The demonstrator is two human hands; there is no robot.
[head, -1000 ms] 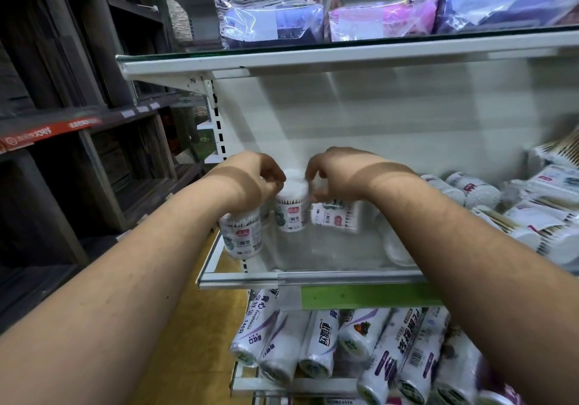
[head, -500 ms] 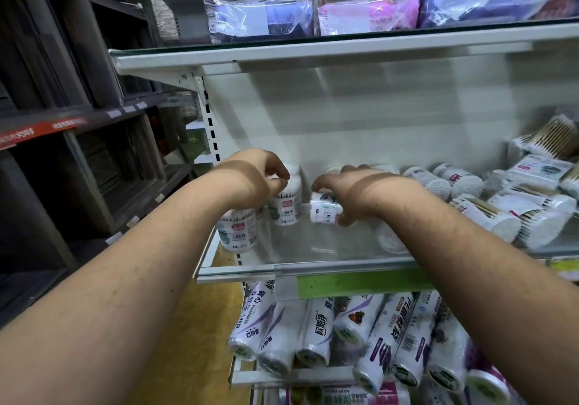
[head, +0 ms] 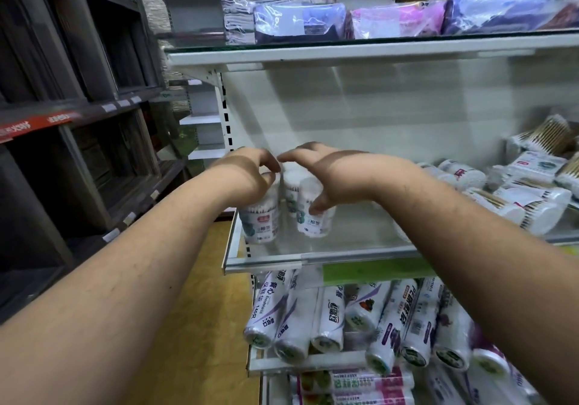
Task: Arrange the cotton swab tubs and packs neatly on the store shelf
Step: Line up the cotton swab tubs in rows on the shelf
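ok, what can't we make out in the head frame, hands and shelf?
- Left hand: fingers curl over the front tub; grip hidden behind the hand.
- Right hand: thumb touches the right tub; fingers beyond are hidden.
- Tub labels: blurred.
- Middle tub: mostly hidden.
- Packs: cut off at the right edge.

dim overhead light, shelf shadow banding both wrists; motion blur, wide-angle bowed edges.
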